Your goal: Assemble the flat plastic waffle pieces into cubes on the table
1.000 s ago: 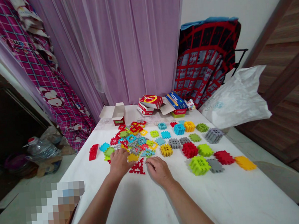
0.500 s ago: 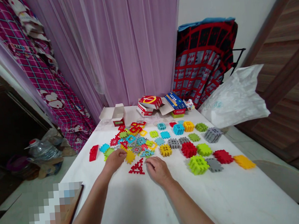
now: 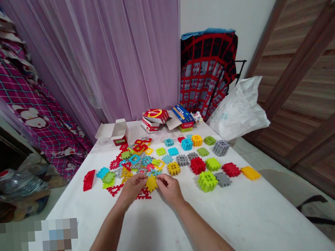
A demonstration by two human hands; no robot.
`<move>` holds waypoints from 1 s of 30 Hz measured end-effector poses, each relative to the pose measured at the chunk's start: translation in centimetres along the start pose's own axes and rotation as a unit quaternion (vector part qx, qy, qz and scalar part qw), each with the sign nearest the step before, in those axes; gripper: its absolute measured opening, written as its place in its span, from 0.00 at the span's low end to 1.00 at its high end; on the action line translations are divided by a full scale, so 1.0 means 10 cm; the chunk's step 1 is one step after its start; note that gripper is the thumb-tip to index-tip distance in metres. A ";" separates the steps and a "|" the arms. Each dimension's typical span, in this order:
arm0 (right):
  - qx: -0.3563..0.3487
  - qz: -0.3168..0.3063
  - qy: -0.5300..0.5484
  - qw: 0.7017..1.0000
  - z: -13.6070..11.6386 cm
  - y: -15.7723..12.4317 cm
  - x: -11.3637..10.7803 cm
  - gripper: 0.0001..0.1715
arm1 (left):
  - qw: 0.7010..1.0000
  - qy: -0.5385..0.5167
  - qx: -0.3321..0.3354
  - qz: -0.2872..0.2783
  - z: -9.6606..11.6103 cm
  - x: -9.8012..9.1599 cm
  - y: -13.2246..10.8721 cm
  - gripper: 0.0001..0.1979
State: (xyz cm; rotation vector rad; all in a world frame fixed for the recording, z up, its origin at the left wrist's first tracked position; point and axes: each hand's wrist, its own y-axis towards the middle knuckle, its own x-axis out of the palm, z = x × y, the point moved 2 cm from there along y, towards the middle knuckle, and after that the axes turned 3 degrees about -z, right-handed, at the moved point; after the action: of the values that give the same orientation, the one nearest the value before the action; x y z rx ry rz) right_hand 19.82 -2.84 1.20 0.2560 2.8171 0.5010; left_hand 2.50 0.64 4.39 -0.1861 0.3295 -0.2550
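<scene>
A yellow square building tile with notched edges is pinched between both hands near the front of the loose pile. My left hand grips its left edge, and my right hand has fingers closed at its right edge. Just below and behind the left hand lies a red triangular lattice piece, partly covered. Another red piece rests left of the left wrist. Beyond the hands spreads a mixed heap of tiles in red, blue, grey, green and yellow.
Stacks of tiles sorted by colour stand on the right, among them a green stack and a red stack. A red plastic piece lies at the left edge. Opened boxes and a white plastic bag are at the back.
The yellow tile has come toward the right hand, and both hands now meet on it. The red triangle is now partly hidden by my left hand. The view has turned right.
</scene>
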 end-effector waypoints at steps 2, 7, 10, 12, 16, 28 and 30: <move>0.025 0.019 0.029 0.999 0.03 0.01 0.00 0.11 | 1.000 -0.004 0.008 0.009 0.00 0.04 -0.02 0.25; 0.078 0.064 0.080 0.992 0.11 0.04 -0.01 0.13 | 0.990 0.098 0.071 0.068 0.00 0.18 -0.17 0.31; 0.088 0.063 0.098 0.989 0.15 0.05 -0.01 0.13 | 0.970 0.193 0.113 0.094 -0.01 0.26 -0.24 0.28; 0.094 0.060 0.108 0.988 0.17 0.05 -0.01 0.13 | 0.960 0.230 0.126 0.101 -0.02 0.28 -0.26 0.26; 0.100 0.053 0.132 0.985 0.19 0.04 0.01 0.13 | 0.937 0.290 0.155 0.115 -0.02 0.29 -0.29 0.25; -0.033 -0.032 -0.067 0.997 -0.08 0.01 -0.14 0.24 | 0.932 0.312 0.162 0.089 -0.05 0.14 -0.30 0.25; -0.097 -0.083 -0.159 0.979 -0.22 0.02 -0.19 0.31 | 0.929 0.315 0.178 0.076 -0.05 0.08 -0.32 0.26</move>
State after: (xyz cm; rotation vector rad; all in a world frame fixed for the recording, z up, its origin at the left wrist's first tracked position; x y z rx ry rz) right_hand 21.03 -3.79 3.67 0.0533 2.4329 0.6290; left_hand 2.39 -2.68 4.37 0.2925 0.9241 -0.2119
